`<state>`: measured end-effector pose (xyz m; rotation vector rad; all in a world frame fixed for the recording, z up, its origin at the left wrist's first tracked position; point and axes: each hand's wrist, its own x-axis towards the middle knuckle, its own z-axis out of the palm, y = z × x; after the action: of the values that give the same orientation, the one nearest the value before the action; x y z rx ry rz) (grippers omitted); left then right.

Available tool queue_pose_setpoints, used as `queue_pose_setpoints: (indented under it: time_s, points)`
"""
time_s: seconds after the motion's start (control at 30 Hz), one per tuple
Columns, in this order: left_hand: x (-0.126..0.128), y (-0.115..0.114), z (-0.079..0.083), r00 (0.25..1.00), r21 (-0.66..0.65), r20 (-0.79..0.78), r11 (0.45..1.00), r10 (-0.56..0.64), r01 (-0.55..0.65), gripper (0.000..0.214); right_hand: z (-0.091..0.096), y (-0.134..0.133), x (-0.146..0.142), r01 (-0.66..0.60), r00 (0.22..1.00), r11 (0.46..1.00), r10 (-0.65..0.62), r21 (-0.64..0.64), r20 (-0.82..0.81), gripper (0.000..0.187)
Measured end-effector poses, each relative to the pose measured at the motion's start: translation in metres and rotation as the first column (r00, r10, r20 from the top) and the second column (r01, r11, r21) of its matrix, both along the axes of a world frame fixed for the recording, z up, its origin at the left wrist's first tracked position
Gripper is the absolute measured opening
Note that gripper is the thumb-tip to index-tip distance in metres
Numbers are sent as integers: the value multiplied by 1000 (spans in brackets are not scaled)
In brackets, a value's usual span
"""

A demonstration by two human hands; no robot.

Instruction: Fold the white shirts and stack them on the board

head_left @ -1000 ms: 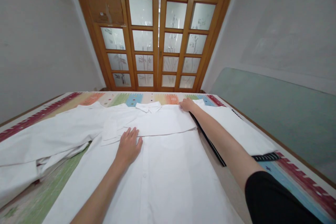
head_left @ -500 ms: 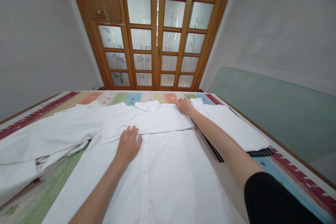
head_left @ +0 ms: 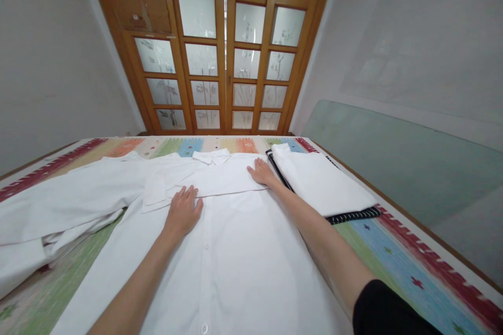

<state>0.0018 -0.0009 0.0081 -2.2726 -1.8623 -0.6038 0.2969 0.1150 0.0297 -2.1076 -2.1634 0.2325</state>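
A white button-up shirt (head_left: 236,251) lies spread front-up on a striped, many-coloured cloth (head_left: 396,261), collar (head_left: 211,156) at the far side. One sleeve is folded across the chest (head_left: 220,180); the other sleeve (head_left: 58,204) stretches out to the left. My left hand (head_left: 182,212) lies flat and open on the shirt at the lower edge of the folded sleeve. My right hand (head_left: 260,171) rests flat and open on the right end of that folded sleeve, near the shoulder.
A folded white garment (head_left: 320,183) lies on a dark striped piece (head_left: 353,215) right of the shirt. Wooden doors with frosted glass panes (head_left: 220,63) stand beyond the far edge. A pale green panel (head_left: 393,157) runs along the right wall.
My right hand has slid left along the folded sleeve, from the shirt's right shoulder edge inward. My left hand has stayed put. The view has shifted slightly, so everything sits further left.
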Motion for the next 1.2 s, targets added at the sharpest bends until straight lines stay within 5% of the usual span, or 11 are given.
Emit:
queue_pose_setpoints:
  time_s: [0.3, 0.43, 0.57, 0.77, 1.0, 1.2]
  points:
    - [-1, 1, -3, 997, 84, 34, 994, -69, 66, 45, 11, -24, -6, 138, 988, 988, -143, 71, 57, 67]
    - [1, 0, 1, 984, 124, 54, 979, -172, 164, 44, 15, -57, -15, -56, 993, 987, 39, 153, 107, 58]
    - [2, -1, 4, 966, 106, 44, 963, -255, 249, 42, 16, -106, -27, -328, 943, 927, 310, 181, 122, 41]
    - [1, -1, 4, 968, 53, 45, 968, -247, 244, 42, 19, -161, -36, -460, 881, 871, 423, 174, 213, 32]
    - [1, -1, 5, 971, 35, 38, 972, -235, 234, 43, 21, -147, -28, -347, 930, 909, 302, 230, 209, 38]
    - [0, 0, 5, 969, 44, 43, 969, -243, 241, 42, 15, -147, -33, -255, 947, 955, 214, 152, 241, 36]
